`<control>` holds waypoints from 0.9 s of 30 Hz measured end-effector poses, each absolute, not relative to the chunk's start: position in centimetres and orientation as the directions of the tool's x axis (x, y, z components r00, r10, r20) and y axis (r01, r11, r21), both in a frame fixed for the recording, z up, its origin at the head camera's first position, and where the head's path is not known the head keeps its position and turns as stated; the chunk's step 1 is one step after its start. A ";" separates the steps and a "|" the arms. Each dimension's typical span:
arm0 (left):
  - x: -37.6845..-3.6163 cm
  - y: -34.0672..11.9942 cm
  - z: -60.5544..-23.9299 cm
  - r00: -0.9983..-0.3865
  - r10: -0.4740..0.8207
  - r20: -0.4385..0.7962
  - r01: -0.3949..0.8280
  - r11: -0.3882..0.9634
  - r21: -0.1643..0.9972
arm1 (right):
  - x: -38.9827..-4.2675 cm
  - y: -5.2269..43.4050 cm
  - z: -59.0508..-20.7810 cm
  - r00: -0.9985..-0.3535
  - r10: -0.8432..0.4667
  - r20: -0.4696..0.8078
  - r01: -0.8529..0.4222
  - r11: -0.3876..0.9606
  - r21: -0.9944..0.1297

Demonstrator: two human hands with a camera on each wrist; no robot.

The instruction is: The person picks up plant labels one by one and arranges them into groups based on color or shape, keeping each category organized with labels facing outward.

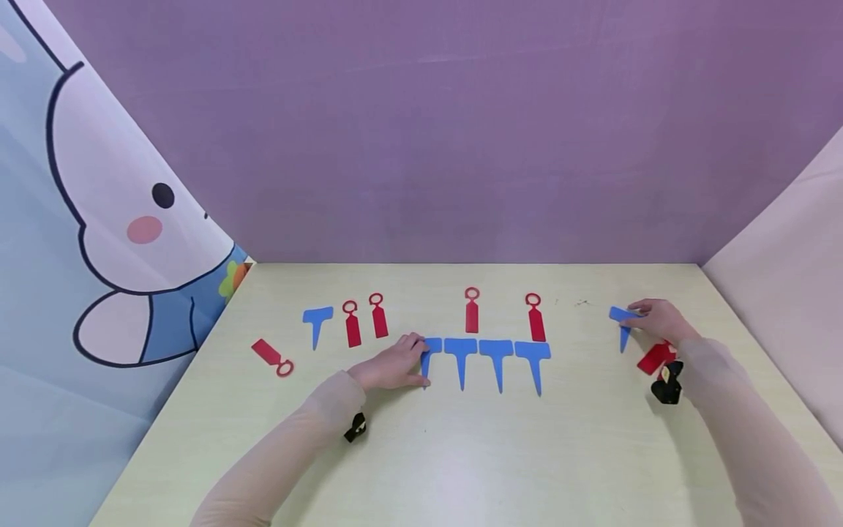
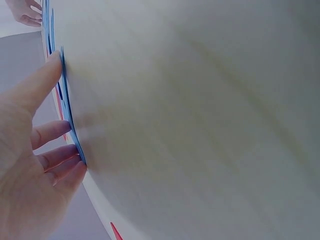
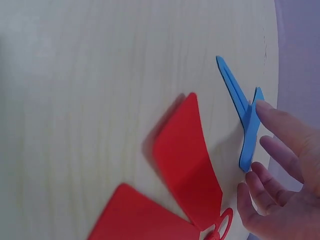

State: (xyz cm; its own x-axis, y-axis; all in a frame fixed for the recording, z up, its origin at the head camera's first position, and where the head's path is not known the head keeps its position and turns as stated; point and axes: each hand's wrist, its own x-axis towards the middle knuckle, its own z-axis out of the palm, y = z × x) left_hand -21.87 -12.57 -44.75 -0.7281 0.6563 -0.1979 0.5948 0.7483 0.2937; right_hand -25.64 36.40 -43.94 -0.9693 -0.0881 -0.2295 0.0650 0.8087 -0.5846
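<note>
At center frame, your left hand [image 1: 393, 364] rests with fingers extended, touching the row's leftmost blue tag [image 1: 432, 345]; at frame right, your right hand [image 1: 661, 320] pinches a separate blue tag [image 1: 618, 314], a red tag [image 1: 653, 359] lying just below.

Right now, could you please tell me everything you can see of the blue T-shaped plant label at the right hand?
The blue T-shaped plant label looks like one thin, flat piece of plastic: a wide crossbar and a stem that narrows towards its tip. In the head view the stem points towards the near side of the table, on whose right part the label is. The right hand appears to pinch the crossbar, partly covering it. Whether the label is lifted is unclear.
</note>
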 end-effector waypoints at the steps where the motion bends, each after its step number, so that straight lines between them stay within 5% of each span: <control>1: -21.9 -12.6 -44.7 -0.729 0.655 -0.199 0.593 0.750 0.293 | -25.7 36.4 -44.0 -0.969 -0.088 -0.230 0.067 0.806 -0.588; 27: -21.9 -12.6 -44.5 -0.727 0.653 -0.214 0.583 0.751 0.309 | -26.6 36.5 -44.1 -0.955 -0.064 -0.291 0.137 0.773 -0.620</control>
